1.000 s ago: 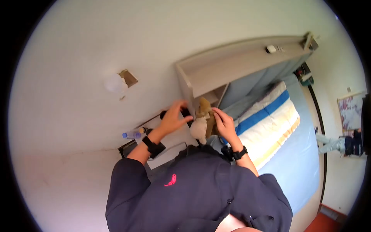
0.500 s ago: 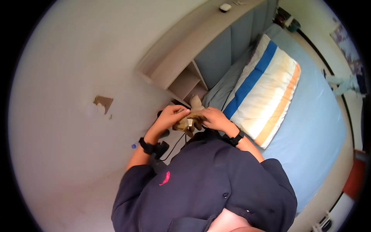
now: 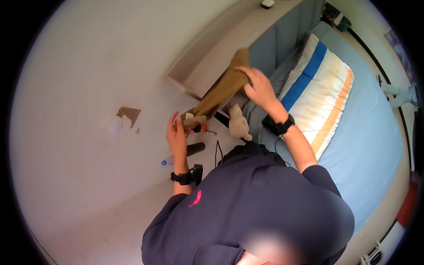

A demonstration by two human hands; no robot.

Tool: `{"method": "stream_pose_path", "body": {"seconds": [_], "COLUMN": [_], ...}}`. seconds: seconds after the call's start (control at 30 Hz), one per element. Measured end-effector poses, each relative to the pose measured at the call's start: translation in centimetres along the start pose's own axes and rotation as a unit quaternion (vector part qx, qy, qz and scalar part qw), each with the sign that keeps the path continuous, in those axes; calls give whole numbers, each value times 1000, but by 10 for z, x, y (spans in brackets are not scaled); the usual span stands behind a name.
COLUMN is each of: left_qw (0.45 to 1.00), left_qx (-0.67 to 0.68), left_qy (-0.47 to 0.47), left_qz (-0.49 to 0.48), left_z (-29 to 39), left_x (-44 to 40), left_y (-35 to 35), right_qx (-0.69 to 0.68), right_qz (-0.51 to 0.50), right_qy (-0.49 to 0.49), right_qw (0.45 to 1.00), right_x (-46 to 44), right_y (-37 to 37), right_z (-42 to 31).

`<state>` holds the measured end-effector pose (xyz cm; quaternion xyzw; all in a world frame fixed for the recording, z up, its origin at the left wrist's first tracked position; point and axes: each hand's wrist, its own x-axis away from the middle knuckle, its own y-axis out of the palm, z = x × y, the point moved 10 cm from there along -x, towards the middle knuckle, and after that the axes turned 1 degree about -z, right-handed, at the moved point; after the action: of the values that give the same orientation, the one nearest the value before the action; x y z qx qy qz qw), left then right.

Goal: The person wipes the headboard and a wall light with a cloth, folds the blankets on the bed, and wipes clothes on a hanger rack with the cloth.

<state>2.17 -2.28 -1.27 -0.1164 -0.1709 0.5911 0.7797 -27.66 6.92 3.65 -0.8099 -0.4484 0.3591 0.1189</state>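
Between my hands a brown cloth item (image 3: 221, 92), perhaps a garment, is stretched out at a slant in front of the headboard shelf. My left hand (image 3: 176, 131) grips its lower, bunched end, where a pale tag shows. My right hand (image 3: 259, 87) pinches the upper part, and the tip rises past my fingers. Just below the cloth, a small orange-and-black object (image 3: 201, 127) and a battery-like cylinder (image 3: 211, 133) are visible. A beige plush toy (image 3: 239, 125) lies to the right of them, near my body.
A dark cylinder (image 3: 195, 149) and a blue-capped bottle (image 3: 167, 161) are beside my left wrist. The wooden headboard (image 3: 212, 48) runs behind. On the right, a striped pillow (image 3: 320, 95) rests on the blue bed (image 3: 366, 132). Another person's legs (image 3: 399, 95) show at far right.
My right hand has moved up and right, drawing the brown cloth out long. My left hand has shifted slightly left and down. The plush toy now lies apart from the cloth.
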Motion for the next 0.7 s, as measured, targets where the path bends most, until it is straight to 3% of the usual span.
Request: {"method": "stream_pose_path", "body": {"seconds": [0.07, 0.1, 0.13, 0.2, 0.27, 0.3, 0.33, 0.47, 0.57, 0.63, 0.7], "left_qw": [959, 957, 959, 957, 950, 974, 981, 987, 988, 999, 994], "left_qx": [276, 284, 262, 242, 251, 121, -12, 91, 95, -34, 35], "left_qy": [37, 38, 82, 152, 180, 178, 170, 120, 96, 8, -30], "left_qz": [46, 53, 70, 56, 36, 66, 94, 55, 71, 15, -95], "left_z": [2, 2, 10, 22, 32, 44, 50, 21, -26, -68, -114], "left_x": [-9, -15, -21, -32, -40, -40, -43, -55, -56, -40, -30], "left_y": [-7, -5, -5, 15, 39, 43, 43, 50, 67, 90, 120], "right_qx": [10, 21, 25, -162, -135, -115, -113, -90, -86, -101, -93], "right_qz": [-49, -89, -97, -193, -192, -180, -191, -300, -225, -202, -184], "right_qy": [-12, -15, -23, -40, -95, -142, -147, -39, -19, -7, 16], "right_qw": [999, 996, 995, 967, 967, 967, 964, 949, 970, 974, 978], "right_x": [-39, -56, -68, -64, -54, -51, -52, -54, -47, -35, -13], "right_y": [22, 39, 62, 138, 178, 183, 187, 194, 186, 167, 147], "right_z": [-14, -19, -16, -5, -17, -32, -33, -19, -10, -8, -11]}}
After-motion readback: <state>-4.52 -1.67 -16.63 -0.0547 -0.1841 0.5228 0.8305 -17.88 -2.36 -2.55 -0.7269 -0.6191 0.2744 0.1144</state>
